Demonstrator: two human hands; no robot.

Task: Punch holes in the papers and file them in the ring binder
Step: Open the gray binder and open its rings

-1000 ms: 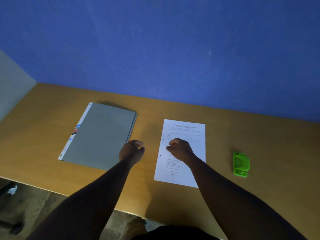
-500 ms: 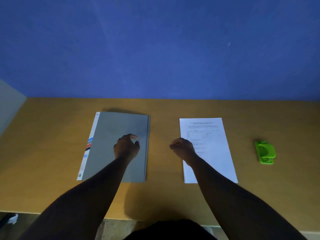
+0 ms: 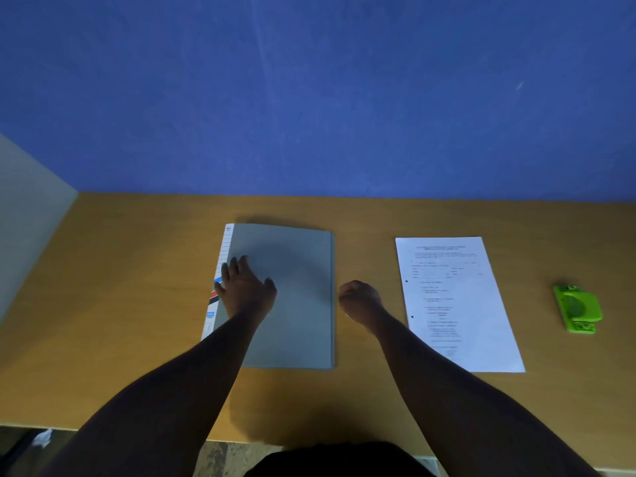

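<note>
A closed grey binder (image 3: 296, 290) with a white spine strip lies flat on the wooden desk (image 3: 137, 304). My left hand (image 3: 246, 287) rests flat on its left part, fingers spread over the spine edge. My right hand (image 3: 359, 301) hovers as a loose fist just right of the binder's open edge, holding nothing. A printed white sheet (image 3: 454, 301) with two punched holes on its left margin lies to the right. The green hole punch (image 3: 578, 308) sits at the far right.
A blue wall (image 3: 309, 98) rises behind the desk. A pale panel (image 3: 24, 215) stands at the left end. The desk's front edge runs along the bottom, with floor below it.
My left hand has moved from the binder's middle to its left spine edge and flattened its fingers. My right hand has shifted off the paper toward the binder. The view panned left.
</note>
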